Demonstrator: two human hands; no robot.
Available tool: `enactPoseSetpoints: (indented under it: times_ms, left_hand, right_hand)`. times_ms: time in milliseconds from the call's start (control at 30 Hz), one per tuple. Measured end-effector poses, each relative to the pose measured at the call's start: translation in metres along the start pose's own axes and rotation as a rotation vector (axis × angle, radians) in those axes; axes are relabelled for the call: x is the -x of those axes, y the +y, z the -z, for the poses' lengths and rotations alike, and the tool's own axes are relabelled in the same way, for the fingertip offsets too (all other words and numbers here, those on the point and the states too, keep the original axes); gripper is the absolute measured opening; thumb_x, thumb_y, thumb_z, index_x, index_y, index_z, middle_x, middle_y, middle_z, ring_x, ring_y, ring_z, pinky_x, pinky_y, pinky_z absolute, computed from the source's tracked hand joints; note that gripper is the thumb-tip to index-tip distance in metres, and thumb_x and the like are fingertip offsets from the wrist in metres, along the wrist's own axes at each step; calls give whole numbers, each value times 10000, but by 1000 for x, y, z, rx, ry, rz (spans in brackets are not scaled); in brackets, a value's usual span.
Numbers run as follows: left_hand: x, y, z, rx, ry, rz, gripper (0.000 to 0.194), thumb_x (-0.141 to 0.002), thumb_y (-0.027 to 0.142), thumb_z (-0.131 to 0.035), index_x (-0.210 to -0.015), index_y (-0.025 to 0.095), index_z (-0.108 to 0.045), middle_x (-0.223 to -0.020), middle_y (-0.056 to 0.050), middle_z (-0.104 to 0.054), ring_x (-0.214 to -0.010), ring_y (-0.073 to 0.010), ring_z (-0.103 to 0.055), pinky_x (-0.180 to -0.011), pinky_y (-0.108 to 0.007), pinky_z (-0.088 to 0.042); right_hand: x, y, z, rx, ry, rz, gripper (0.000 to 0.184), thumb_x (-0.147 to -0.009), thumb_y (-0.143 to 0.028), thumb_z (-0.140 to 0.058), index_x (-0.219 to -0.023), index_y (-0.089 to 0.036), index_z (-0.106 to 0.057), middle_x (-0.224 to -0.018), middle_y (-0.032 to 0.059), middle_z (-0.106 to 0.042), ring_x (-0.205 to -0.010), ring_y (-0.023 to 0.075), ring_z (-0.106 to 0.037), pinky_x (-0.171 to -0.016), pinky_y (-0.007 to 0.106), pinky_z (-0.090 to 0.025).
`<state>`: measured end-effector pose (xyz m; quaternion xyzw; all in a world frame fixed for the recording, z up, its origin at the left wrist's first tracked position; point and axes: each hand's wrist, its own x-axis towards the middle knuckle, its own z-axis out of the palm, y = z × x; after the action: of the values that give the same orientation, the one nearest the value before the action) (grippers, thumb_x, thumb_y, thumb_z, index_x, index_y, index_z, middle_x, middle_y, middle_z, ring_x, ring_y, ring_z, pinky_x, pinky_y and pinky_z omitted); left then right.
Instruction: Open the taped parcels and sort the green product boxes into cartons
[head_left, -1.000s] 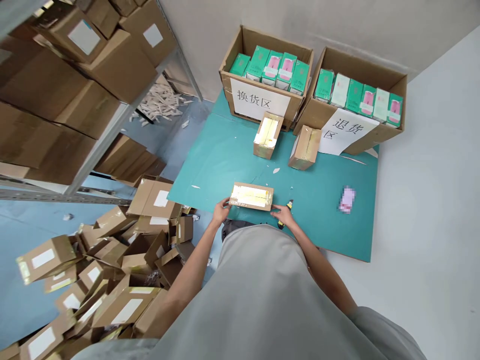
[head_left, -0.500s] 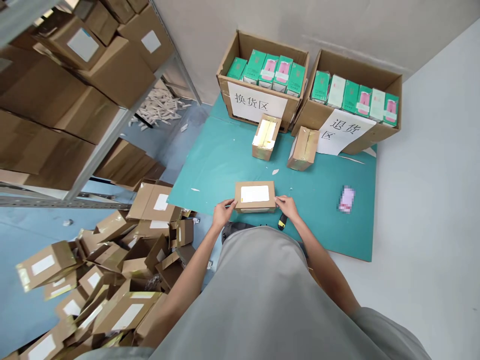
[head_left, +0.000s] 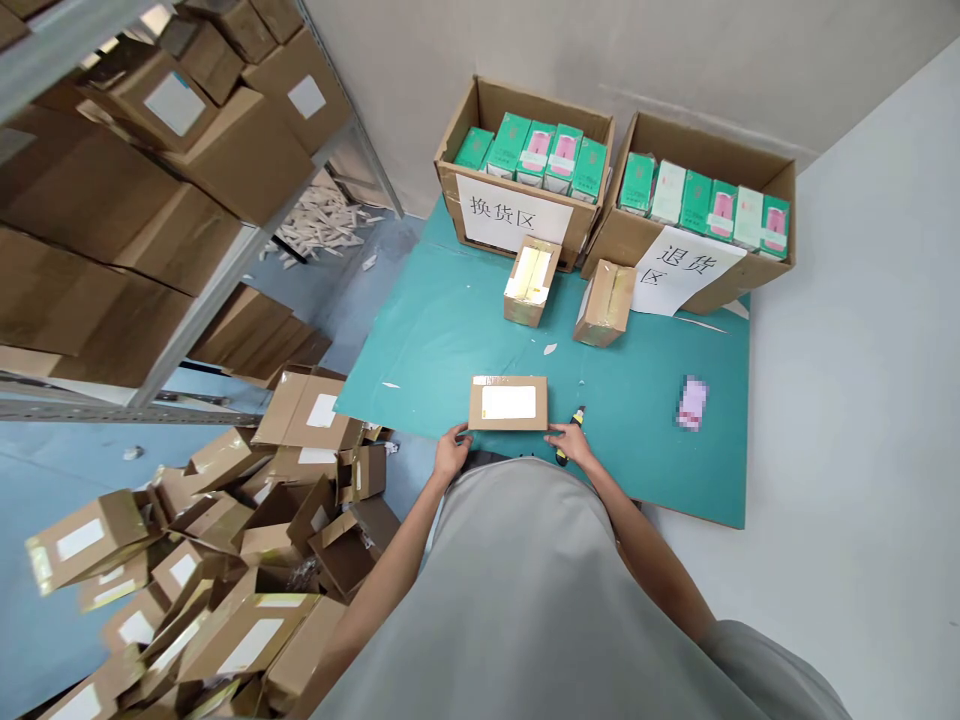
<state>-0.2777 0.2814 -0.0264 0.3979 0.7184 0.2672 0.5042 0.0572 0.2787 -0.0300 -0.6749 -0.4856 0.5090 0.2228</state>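
A small closed cardboard box point(head_left: 508, 424) with a white label lies near the front edge of the teal tabletop. My left hand point(head_left: 452, 452) grips its near left corner with fingers bent at the edge. At the near right corner, my right hand point(head_left: 571, 443) pinches the box with thumb and fingertips. A black and yellow utility knife point(head_left: 579, 415) lies beside and partly beneath my right hand, which hides its middle. The undersides of the box and my fingertips there are hidden.
Two open cartons point(head_left: 525, 215) point(head_left: 694, 262) with green product boxes and paper signs stand at the back. Two taped boxes point(head_left: 531, 282) point(head_left: 604, 303) sit before them. A blurred pink item point(head_left: 691, 403) lies right. Empty cartons point(head_left: 255, 640) crowd the floor left, below loaded shelving point(head_left: 217, 290).
The box has tipped, so its near side no longer shows and a strip of its far side does. Both hands have slid down to its near corners, my right hand now over the knife.
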Motion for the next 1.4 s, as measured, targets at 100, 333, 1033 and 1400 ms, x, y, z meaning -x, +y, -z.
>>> enactPoseSetpoints:
  times_ms: [100,333,1033,1400]
  left_hand:
    - [-1,3,-1,8,9,-17,275,-825,267,-829,-1093,215,-856,-1172,-145,-869,-1148,-371,-829,-1161,-574,-613]
    - [-19,41,11,44,64,-146,305,-920,418,-816,-1091,174,-877,-1190,-160,-871,-1169,-366,-821,-1171,-544,-613]
    - [-14,17,8,-4,50,11,649,-760,145,-857,-1404,187,-785,-1222,-136,-861,-1153,-320,-823,-1065,-470,-655]
    - [-18,46,13,-66,47,-113,305,-724,227,-853,-1026,179,-859,-1283,-159,-834,-1324,-371,-740,-1234,-519,-542]
  right_hand:
    - [1,-4,-2,-3,30,-16,268,-787,-411,-903,-942,-193,-915,-619,13,-772,-586,243,-724,-659,341,-610]
    - [-25,-36,21,-59,141,65,350,-881,-532,-808,-937,-196,-891,-813,89,-855,-743,272,-799,-771,357,-629]
    - [-5,-7,9,-18,16,11,479,-780,-349,-943,-1222,-189,-849,-1178,104,-882,-678,165,-739,-754,327,-659]
    - [-8,-38,1,18,-2,84,329,-1035,-436,-696,-1200,-181,-822,-1458,153,-757,-785,201,-848,-805,318,-676]
